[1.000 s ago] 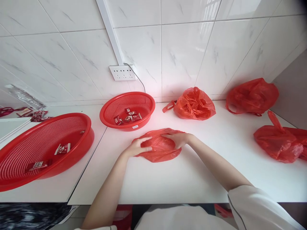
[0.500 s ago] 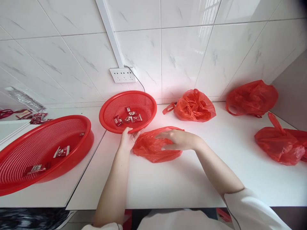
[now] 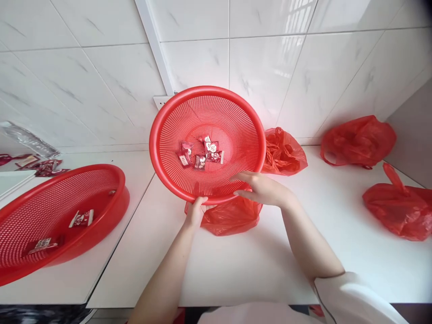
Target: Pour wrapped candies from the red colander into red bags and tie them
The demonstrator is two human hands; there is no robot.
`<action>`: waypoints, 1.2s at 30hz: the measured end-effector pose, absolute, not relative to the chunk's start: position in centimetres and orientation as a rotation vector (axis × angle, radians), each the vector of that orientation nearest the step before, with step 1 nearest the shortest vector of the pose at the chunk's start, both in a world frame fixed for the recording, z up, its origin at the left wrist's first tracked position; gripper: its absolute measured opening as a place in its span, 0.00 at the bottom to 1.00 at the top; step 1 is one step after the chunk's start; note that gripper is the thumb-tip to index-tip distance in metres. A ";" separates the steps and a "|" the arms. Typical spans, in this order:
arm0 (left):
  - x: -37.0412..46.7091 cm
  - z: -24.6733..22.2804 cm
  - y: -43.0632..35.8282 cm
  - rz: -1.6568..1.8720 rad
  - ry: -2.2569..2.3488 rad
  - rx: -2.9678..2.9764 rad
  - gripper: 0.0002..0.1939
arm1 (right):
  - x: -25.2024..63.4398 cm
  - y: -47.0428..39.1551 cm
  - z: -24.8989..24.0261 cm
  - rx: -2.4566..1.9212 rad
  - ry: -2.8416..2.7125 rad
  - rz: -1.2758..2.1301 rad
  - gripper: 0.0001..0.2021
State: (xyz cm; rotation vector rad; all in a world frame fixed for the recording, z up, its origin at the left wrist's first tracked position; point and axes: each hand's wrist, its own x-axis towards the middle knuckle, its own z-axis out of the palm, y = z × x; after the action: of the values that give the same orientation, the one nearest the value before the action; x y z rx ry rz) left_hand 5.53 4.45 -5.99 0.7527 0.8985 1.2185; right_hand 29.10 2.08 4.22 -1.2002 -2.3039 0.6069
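Observation:
A round red plastic mesh basket [image 3: 206, 93] is lifted and tilted toward me above the white table. Several small red wrapped snack packets [image 3: 212, 146] lie on its bottom. My left hand [image 3: 196, 213] grips the basket's near rim, thumb on top and fingers hidden underneath. At the near right rim is my right hand [image 3: 258, 189], fingers apart, reaching over the rim's edge; I cannot tell whether it touches. Beneath the basket a red plastic bag [image 3: 232, 219] lies on the table, partly covered by it.
Another red mesh basket [image 3: 119, 177] with a few packets stands at left. Behind it are a clear plastic package [image 3: 30, 140] and more packets [image 3: 47, 167]. Red plastic bags sit at the back [image 3: 286, 153], back right [image 3: 359, 140] and right [image 3: 401, 209]. A socket panel [image 3: 160, 101] is on the tiled wall.
My left hand has raised the basket and brought it right and nearer, over the red bag. Its packets have shifted. My right hand has moved from above the bag to the basket's rim.

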 end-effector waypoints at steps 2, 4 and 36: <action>6.3 -6.4 4.0 1.233 0.914 0.754 0.18 | 29.1 2.6 3.5 -1.201 -2.308 0.549 0.20; 6.8 -6.6 3.7 1.212 0.923 0.756 0.19 | 29.0 3.2 2.7 -1.223 -2.304 0.484 0.23; 5.0 -6.2 5.6 1.349 0.983 0.738 0.16 | 27.1 3.3 2.2 -1.021 -2.297 0.993 0.09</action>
State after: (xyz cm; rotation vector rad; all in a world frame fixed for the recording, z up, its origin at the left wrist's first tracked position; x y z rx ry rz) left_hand 5.02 5.56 -6.24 0.7381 0.9825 1.3494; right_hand 27.14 3.32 2.19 -1.0205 -2.2968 0.9927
